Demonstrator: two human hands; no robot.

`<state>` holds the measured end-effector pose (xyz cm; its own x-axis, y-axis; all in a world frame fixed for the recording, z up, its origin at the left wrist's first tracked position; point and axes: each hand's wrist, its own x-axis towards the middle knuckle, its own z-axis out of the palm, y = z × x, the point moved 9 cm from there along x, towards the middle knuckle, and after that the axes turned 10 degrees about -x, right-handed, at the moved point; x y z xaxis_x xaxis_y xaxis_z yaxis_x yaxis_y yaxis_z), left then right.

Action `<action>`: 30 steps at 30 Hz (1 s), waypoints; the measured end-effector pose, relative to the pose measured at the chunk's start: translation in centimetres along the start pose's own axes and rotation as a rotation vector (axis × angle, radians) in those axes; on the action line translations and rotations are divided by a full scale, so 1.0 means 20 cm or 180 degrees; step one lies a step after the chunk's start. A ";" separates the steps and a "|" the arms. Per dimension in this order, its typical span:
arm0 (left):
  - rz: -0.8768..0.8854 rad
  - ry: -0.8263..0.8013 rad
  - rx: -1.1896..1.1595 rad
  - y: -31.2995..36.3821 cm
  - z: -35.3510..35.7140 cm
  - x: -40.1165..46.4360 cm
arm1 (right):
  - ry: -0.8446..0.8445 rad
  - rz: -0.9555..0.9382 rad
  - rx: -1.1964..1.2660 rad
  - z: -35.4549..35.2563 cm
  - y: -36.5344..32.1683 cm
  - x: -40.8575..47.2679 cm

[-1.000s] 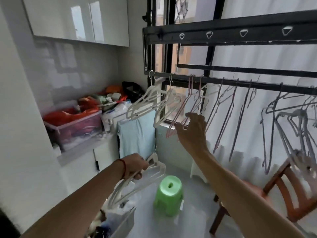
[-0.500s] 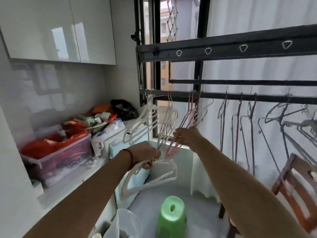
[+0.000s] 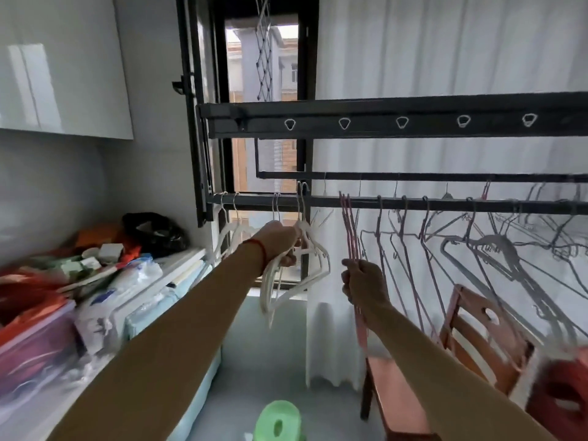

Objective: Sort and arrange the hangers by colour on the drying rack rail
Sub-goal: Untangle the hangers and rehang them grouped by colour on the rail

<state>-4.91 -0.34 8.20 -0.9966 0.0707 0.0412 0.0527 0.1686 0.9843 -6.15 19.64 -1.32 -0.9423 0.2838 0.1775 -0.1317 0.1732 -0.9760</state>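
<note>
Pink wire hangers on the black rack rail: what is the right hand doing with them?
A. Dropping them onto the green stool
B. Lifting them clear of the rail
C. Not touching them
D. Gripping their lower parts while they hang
D: the right hand grips the pink wire hangers, whose hooks sit on the black rack rail.

White hangers (image 3: 299,275), pink hangers (image 3: 349,230), grey hangers (image 3: 496,249) farther right on the black rail (image 3: 445,205); green stool (image 3: 280,421), reddish-brown chair (image 3: 477,338), seemingly white curtain (image 3: 445,58).

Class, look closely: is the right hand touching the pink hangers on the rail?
Touching. The head view shows the right hand with fingers curled round the pink hangers.
</note>
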 end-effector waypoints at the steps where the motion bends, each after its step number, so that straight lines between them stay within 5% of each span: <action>1: 0.0035 0.0031 -0.0070 0.01 0.02 0.05 | 0.0026 0.0028 0.0002 -0.02 0.01 0.00; 10: -0.0209 0.0220 -0.0181 -0.20 0.20 0.30 | -0.0288 0.0053 -0.0781 -0.09 0.05 -0.05; 14: -0.0137 0.0220 0.0080 -0.22 0.25 0.30 | -0.0228 -0.0773 -0.2045 -0.19 -0.11 -0.16; 19: 0.1118 0.1027 0.2993 0.10 0.43 0.13 | 0.0077 -0.1707 -0.2300 -0.50 -0.28 -0.28; 23: 0.2202 0.0676 0.2363 0.32 1.00 -0.08 | 0.0379 -0.1516 -0.2226 -0.94 -0.27 -0.23; 30: 0.2054 -0.0063 0.1708 0.33 1.95 -0.21 | 0.0642 -0.1238 -0.2570 -1.75 -0.14 -0.22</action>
<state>1.99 38.81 7.75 -0.7597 0.3300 0.5603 0.6397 0.5336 0.5532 9.19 50.88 5.00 -0.7951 0.2136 0.5677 -0.1019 0.8756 -0.4722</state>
